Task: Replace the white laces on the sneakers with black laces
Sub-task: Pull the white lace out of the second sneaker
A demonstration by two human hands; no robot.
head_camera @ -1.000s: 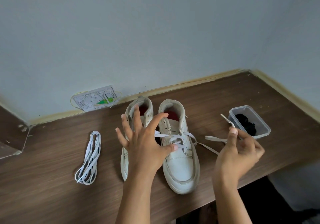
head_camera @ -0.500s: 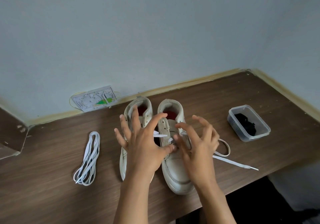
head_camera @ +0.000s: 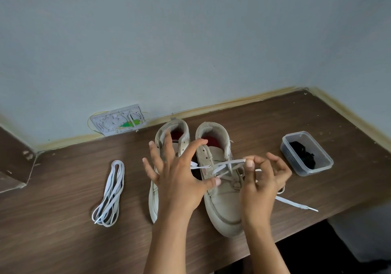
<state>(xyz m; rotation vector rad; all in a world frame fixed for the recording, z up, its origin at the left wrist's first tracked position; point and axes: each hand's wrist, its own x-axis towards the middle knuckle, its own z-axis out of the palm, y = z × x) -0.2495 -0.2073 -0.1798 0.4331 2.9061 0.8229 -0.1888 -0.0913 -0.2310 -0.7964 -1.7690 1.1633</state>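
Note:
Two off-white sneakers stand side by side on the wooden table, toes toward me. The left sneaker [head_camera: 153, 199] has no lace and is mostly hidden by my left hand [head_camera: 179, 180], which is spread flat over it, thumb pressing the right sneaker [head_camera: 224, 206]. My right hand [head_camera: 262, 180] pinches a span of the white lace [head_camera: 228, 163] across the right sneaker's eyelets. That lace's loose end [head_camera: 296, 205] trails off to the right. A removed white lace [head_camera: 110, 193] lies bundled at the left. Black laces [head_camera: 304, 156] sit in a clear plastic tub [head_camera: 317, 169] at the right.
A wall runs along the table's back and right sides. A white patterned plate [head_camera: 118, 121] with a green mark leans against the back wall. The table's front edge [head_camera: 306, 227] is just behind my right wrist. A raised wooden ledge [head_camera: 14, 168] is at the far left.
My right hand let go of the lace end, came back over the right sneaker and now pinches a span at the eyelets. The lace end dropped onto the table. My left hand stayed put.

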